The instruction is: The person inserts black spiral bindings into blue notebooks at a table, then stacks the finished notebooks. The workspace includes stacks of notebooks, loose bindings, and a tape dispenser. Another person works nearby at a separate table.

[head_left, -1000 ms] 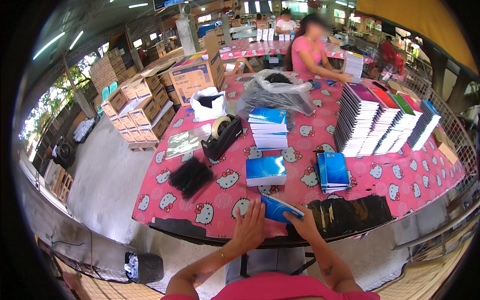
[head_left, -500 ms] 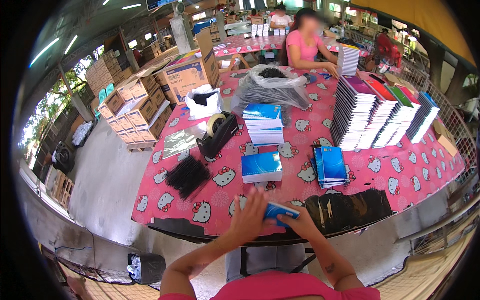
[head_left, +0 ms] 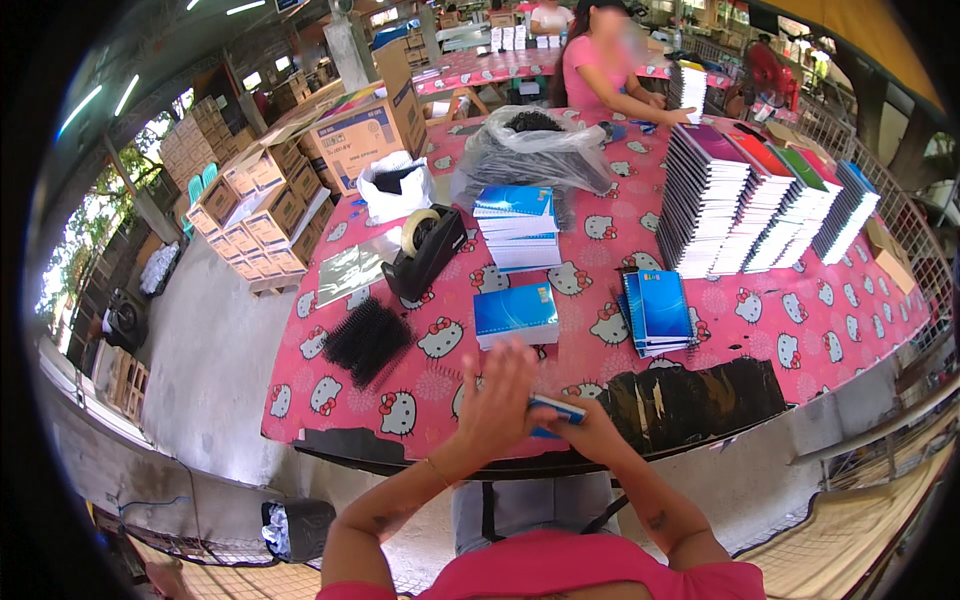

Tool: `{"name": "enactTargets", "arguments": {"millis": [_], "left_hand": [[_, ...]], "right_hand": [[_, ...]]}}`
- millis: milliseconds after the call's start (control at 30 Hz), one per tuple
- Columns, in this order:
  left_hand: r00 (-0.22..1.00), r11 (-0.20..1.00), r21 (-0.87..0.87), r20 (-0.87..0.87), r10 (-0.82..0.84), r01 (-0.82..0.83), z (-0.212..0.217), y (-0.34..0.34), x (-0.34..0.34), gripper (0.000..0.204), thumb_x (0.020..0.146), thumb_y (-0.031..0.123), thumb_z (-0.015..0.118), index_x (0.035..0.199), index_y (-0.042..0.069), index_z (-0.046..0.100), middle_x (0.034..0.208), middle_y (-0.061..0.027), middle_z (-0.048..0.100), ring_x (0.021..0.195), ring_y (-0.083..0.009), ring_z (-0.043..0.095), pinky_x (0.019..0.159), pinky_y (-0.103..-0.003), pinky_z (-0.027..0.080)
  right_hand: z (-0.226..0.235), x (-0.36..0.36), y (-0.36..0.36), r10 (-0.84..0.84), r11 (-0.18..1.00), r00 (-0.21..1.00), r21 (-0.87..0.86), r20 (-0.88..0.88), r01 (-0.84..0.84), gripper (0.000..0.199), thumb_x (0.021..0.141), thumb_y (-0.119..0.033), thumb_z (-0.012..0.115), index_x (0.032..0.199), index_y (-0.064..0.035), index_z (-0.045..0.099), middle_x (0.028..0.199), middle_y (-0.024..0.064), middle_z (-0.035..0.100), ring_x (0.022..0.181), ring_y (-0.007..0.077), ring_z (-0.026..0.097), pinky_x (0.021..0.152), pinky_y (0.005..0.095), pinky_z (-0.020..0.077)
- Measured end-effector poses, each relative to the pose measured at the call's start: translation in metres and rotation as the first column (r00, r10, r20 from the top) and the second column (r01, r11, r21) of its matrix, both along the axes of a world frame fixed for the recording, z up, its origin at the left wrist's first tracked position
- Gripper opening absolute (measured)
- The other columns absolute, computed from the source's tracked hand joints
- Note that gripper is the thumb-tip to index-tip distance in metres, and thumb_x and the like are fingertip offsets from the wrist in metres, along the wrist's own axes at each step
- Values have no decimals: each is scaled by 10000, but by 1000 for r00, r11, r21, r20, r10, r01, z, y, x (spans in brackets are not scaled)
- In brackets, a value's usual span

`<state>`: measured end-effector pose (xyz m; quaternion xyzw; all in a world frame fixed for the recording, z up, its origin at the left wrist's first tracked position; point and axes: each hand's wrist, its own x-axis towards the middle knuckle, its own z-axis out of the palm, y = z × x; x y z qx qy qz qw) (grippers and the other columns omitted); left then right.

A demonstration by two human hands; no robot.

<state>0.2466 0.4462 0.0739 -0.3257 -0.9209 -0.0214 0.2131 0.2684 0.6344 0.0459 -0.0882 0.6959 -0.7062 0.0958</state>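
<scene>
My right hand [head_left: 592,432] is closed round a small blue notebook [head_left: 560,408] just above the table's near edge. My left hand [head_left: 497,402] lies flat with fingers stretched out, its palm against the notebook's left side; the fingers are slightly blurred. Beyond my hands sits a short stack of blue-covered pads [head_left: 515,302] with punched edges. A taller, uneven stack of the same blue pads [head_left: 515,228] stands behind it. Several blue notebooks [head_left: 662,308] with black spiral edges lie to the right. A heap of black binding coils [head_left: 366,342] rests at the left.
A black tape dispenser [head_left: 430,252], a small white bag [head_left: 396,186] and a clear bag of black coils [head_left: 535,160] are on the pink tablecloth [head_left: 620,225]. Tall spiral notebook stacks [head_left: 702,205] stand at right. A co-worker [head_left: 600,70] sits across; cardboard boxes [head_left: 365,140] are at left.
The view has shifted slightly. The notebook has tipped in my right hand, showing less of its cover, and my left palm has pressed closer over it. The co-worker's arm has moved.
</scene>
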Motion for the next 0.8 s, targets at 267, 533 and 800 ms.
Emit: {"name": "enactTargets", "arguments": {"millis": [267, 533, 800], "left_hand": [[987, 998, 29, -157, -44, 49, -8, 10, -12, 917, 924, 688, 406, 1457, -58, 375, 1536, -271, 347, 1485, -401, 223, 1168, -623, 28], [994, 995, 21, -49, -96, 97, -13, 16, -10, 899, 937, 674, 386, 1470, -50, 364, 1561, -246, 323, 1490, -383, 226, 1176, -605, 10], [996, 997, -38, 67, -59, 61, -22, 26, -9, 871, 937, 680, 370, 1482, 2, 386, 1584, -177, 321, 1507, -301, 218, 1183, -567, 69]], "right_hand": [[1, 0, 2, 38, 999, 999, 4, -22, -38, 299, 907, -24, 652, 1204, 9, 648, 941, 46, 693, 884, 83, 588, 807, 271, 503], [-25, -11, 8, 40, 996, 994, 81, -106, -31, 307, 865, -14, 661, 1169, 16, 648, 909, 90, 702, 842, 117, 605, 755, 315, 498], [-44, -29, 16, 59, 983, 964, 182, -258, -12, 320, 813, -2, 642, 1132, 30, 649, 974, 137, 712, 888, 146, 633, 778, 332, 508]]}}
